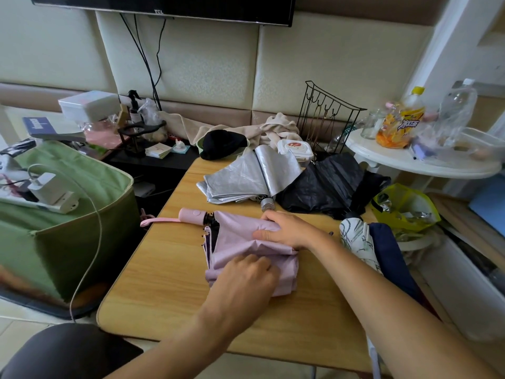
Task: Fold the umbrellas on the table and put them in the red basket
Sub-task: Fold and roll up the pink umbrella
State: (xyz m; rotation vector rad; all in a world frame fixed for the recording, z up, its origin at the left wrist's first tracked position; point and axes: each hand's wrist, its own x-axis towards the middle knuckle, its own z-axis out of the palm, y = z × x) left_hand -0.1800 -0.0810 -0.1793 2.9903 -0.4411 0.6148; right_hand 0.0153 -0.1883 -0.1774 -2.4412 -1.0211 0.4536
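A lilac folding umbrella [237, 236] with a pink handle [192, 215] lies collapsed in the middle of the wooden table [164, 269], handle pointing left. My left hand [247, 274] lies on its near fabric folds, fingers curled into the cloth. My right hand [284, 228] presses flat on the far right part of the canopy. A silver umbrella [246, 176] and a black umbrella [325, 187] lie loosely collapsed behind it. At the table's right edge rests a white patterned and navy umbrella [363, 242]. No red basket is in view.
A green fabric bin [68, 228] with a charger and cable stands left of the table. A white round side table [396, 157] with bottles is at the back right. A wire rack [325, 116], wipes pack [295, 149], black cap and towel crowd the far edge. A yellow bag [404, 209] sits right.
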